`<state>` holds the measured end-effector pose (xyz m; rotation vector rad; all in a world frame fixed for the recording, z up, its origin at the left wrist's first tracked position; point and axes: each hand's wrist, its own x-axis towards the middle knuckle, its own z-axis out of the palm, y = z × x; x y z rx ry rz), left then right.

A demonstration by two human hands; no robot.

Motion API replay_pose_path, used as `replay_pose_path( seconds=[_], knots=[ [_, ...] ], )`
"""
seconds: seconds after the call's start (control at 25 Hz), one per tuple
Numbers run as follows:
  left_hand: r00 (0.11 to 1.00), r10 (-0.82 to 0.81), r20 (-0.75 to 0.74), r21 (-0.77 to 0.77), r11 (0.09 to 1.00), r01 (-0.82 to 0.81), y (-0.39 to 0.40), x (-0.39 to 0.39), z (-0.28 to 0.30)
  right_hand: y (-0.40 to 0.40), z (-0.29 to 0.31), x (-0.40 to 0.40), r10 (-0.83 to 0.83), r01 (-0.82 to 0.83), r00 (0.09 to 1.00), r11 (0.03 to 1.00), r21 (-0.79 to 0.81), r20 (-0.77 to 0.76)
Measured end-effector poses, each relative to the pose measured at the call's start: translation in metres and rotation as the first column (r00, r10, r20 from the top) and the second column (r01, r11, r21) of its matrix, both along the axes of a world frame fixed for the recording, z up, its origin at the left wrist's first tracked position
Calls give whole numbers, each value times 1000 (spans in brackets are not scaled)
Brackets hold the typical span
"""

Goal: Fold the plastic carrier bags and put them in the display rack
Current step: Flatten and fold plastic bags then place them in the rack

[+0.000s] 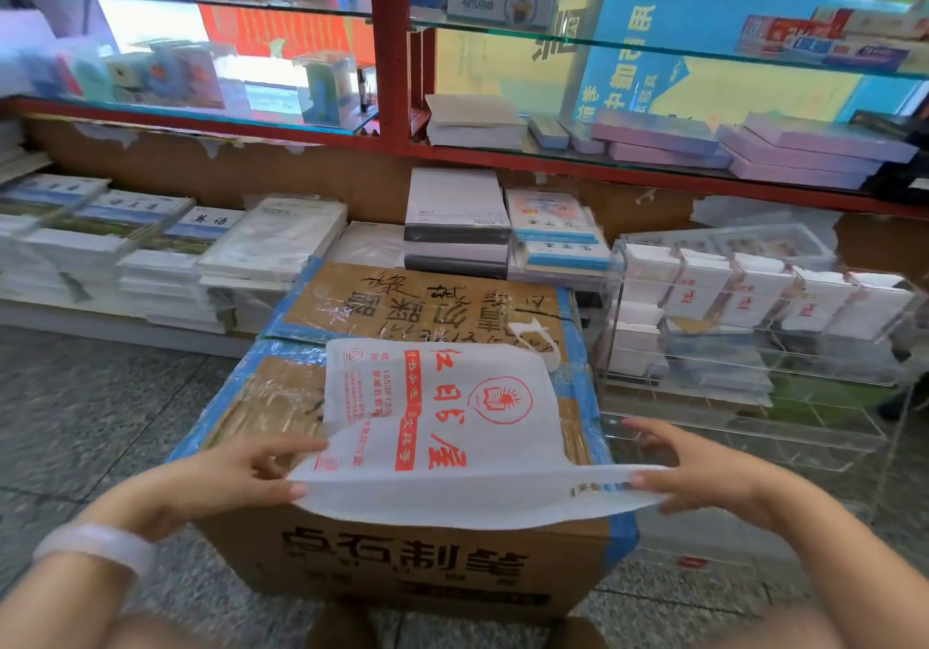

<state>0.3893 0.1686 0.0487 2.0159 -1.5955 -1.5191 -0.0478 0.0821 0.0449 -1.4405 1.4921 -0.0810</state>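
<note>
On top of the cardboard box (402,563) lies a white bag (442,427). The left hand (251,472) and right hand (704,472) each pinch its near edge.

Single head-worn wide-angle view, looking forward and down. Near: both hands over a cardboard box (402,548). Far: red shelving (389,45). Clear rack (754,346) at right. Edges show lens curvature.

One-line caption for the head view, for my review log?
Both hands, left and right, pinch the near edge of a white printed carrier bag lying on a taped cardboard box beside the clear acrylic display rack.
</note>
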Motion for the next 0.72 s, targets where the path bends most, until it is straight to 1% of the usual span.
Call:
replay_pose_path(
  seconds=[0.04,0.08,0.12,0.16,0.2,0.24,0.32,0.4,0.48,0.56,0.64,0.68,0.72],
  knots=[
    [1000,8,-7,6,1000,-8,4,2,6,0,7,-2,-36,38,990,999,-13,139],
    [998,56,-20,-43,997,-56,2,3,9,-2,14,-1,-78,92,964,995,-44,255],
    [986,156,-54,-131,978,-162,-5,2,9,-8,16,3,-119,157,940,983,-96,320],
    [951,287,-115,-216,927,-306,-17,0,8,-18,15,10,-150,211,937,962,-171,316],
    [889,418,-187,-256,853,-455,-34,-5,5,-29,12,20,-194,264,945,929,-261,265],
    [822,519,-236,-238,789,-567,-53,-11,3,-42,7,32,-241,300,949,892,-338,204],
    [710,653,-262,-133,705,-697,-86,-24,-7,-70,-7,59,-317,351,936,859,-372,152],
    [615,735,-286,-82,620,-780,-109,-27,-25,-94,-23,80,-368,391,920,843,-370,135],
    [543,785,-298,-58,553,-831,-125,-23,-40,-113,-39,93,-375,374,923,832,-409,83],
    [505,807,-306,-5,529,-848,-132,-17,-46,-125,-50,104,-349,304,937,815,-494,2],
    [498,808,-315,59,541,-839,-132,-17,-43,-133,-58,111,-289,192,954,790,-582,-77],
    [506,801,-320,78,554,-829,-131,-18,-42,-134,-58,112,-276,171,958,773,-611,-82],
    [502,800,-328,86,554,-828,-130,-16,-40,-138,-60,111,-325,233,945,756,-612,-42]
  ],
)
